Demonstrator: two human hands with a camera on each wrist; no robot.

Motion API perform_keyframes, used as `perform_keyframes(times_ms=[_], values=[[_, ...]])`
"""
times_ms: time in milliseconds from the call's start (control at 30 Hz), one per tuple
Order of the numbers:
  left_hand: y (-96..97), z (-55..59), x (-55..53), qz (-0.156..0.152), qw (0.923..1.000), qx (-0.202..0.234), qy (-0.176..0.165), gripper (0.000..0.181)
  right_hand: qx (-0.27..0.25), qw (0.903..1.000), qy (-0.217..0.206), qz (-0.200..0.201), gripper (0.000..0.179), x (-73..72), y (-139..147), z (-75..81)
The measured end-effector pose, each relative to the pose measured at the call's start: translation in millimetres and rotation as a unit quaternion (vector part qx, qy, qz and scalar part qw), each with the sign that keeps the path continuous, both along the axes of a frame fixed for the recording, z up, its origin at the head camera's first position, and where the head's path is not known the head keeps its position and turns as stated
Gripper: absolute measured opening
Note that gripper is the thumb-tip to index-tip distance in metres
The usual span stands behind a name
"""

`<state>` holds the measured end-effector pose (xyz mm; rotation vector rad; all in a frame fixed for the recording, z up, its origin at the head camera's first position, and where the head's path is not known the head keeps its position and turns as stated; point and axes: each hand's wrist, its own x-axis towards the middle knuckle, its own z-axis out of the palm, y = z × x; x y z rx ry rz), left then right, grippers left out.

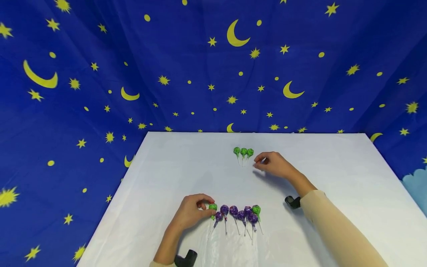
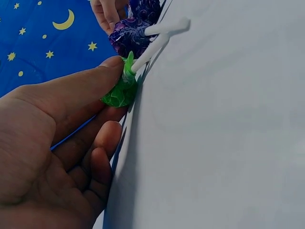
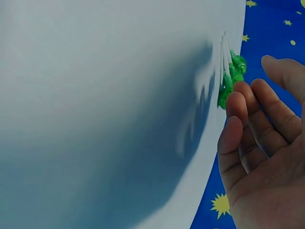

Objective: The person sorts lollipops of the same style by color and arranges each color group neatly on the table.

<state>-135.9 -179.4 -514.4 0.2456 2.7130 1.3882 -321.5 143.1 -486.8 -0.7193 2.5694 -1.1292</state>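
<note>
Between the left hand's thumb and fingers sits one round lollipop in shiny green wrapping, pinched at its head, its white stick running back towards the person. Just off those fingertips, to their right, come the round lollipops in dark purple wrapping, and the count is six! They make an uneven row leading away from the left hand, the nearest head right beside the pinched one, the far ones crowding up with their white sticks close together. At the far end of that row, furthest from the left hand, lies a second green lollipop, so all six purples stand in the way between the two greens.

Over to the right hand, reaching further out: it holds nothing, fingers loosely curved, thumb apart from them. Just left of its fingertips, three more green lollipops lie side by side, sticks towards the person. That's five green, six purple!

Under both hands spreads a white tabletop; beyond them hangs a blue cloth with yellow moons and stars. Behind the right hand comes a beige sleeve, and below each wrist juts a small black device.
</note>
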Motion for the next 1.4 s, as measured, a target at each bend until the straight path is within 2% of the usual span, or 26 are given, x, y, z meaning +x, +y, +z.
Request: perform_keyframes(times_ms=[300, 567, 800, 1067, 1400], values=[[2.2, -1.1, -4.3, -0.006, 0.9999, 0.001, 0.013, 0.027, -0.005, 0.9994, 0.023, 0.025, 0.028, 10.0, 6, 5.4], [2.5, -2.1, -4.6, -0.007, 1.0, -0.002, 0.006, 0.028, -0.012, 0.9988, 0.037, 0.029, 0.025, 19.6, 9, 8.4], [1.3, 1.5, -3.3, -0.011, 0.9999, -0.002, -0.002, 0.027, -0.018, 0.9984, 0.027, 0.047, 0.026, 30.2, 9, 9.9], [-1.3, -2.3, 2.0, -0.006, 0.9999, 0.005, -0.013, 0.028, -0.026, 0.9971, 0.017, 0.069, 0.031, 37.7, 6, 4.6], [-1.5, -2.7, 2.7, -0.01, 0.9999, 0.011, -0.008, 0.027, -0.03, 0.9948, -0.002, 0.097, 0.029, 54.4, 4, -1.6]])
